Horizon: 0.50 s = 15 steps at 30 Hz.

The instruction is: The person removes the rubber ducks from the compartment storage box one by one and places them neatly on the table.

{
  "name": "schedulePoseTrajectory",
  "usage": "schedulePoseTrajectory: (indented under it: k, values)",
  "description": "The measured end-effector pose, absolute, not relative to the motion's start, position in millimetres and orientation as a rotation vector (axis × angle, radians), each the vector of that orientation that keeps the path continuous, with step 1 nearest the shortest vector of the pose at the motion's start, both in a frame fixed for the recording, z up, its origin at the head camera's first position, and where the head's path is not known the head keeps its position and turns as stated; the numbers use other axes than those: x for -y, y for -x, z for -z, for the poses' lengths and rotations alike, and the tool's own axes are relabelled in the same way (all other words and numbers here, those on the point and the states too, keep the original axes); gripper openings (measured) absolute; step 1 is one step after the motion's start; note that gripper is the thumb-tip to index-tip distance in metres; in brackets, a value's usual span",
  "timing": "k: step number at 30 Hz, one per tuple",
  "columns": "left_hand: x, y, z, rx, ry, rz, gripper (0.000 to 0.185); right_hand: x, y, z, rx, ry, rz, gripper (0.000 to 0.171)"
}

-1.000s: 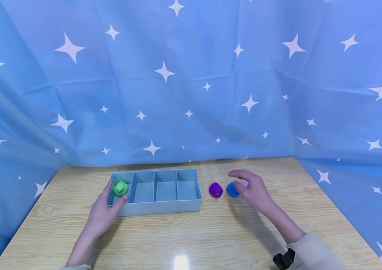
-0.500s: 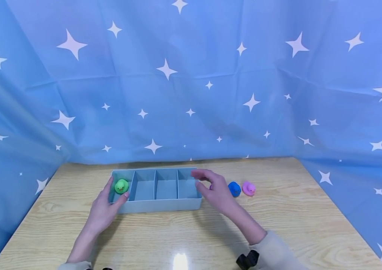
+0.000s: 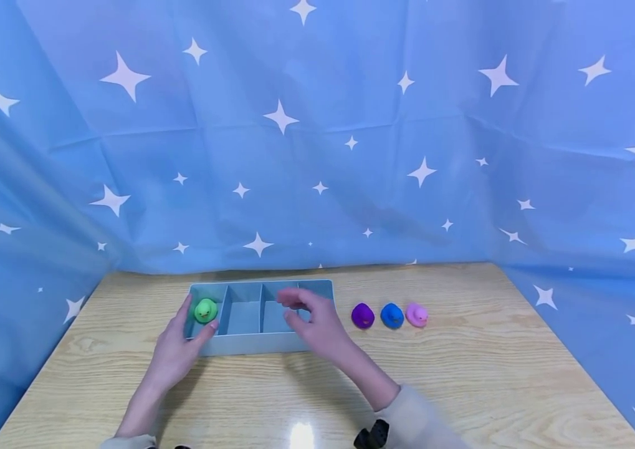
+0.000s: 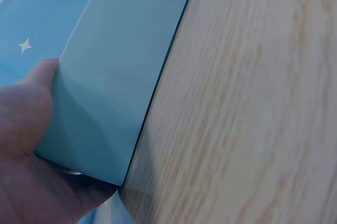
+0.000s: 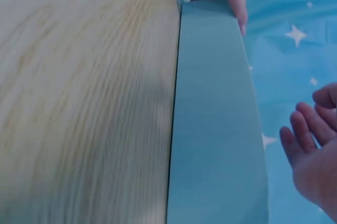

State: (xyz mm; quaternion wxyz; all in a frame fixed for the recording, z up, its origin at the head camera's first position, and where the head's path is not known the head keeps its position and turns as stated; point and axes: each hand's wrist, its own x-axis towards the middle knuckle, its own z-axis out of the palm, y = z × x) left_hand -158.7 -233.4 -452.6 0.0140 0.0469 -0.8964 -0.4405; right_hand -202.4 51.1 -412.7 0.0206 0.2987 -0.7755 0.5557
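Observation:
A long blue-grey divided box lies on the table, its front wall filling much of the left wrist view. My left hand grips its left end, thumb over the front rim and fingers along the side. Inside the leftmost compartment sits a green rubber duck. My right hand is above the box's right-hand compartments, fingers loosely bent and nothing between them. Right of the box, a purple duck, a blue duck and a pink duck stand in a row.
The light wooden table carries the box and ducks. A blue curtain with white stars hangs along its back and both sides. A bright light reflection shows on the table near the front.
My right hand has moved left, from over the blue and pink ducks to over the box. The ducks stay where they were. My left hand keeps its grip on the box's end.

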Motion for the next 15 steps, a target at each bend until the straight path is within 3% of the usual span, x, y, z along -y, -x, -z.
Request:
schedulePoseTrajectory:
  k: [15]
  values:
    - [232.5,158.4,453.3,2.753,-0.124,1.360,0.092,-26.8,200.6,419.2,2.449,-0.867,-1.848,0.030]
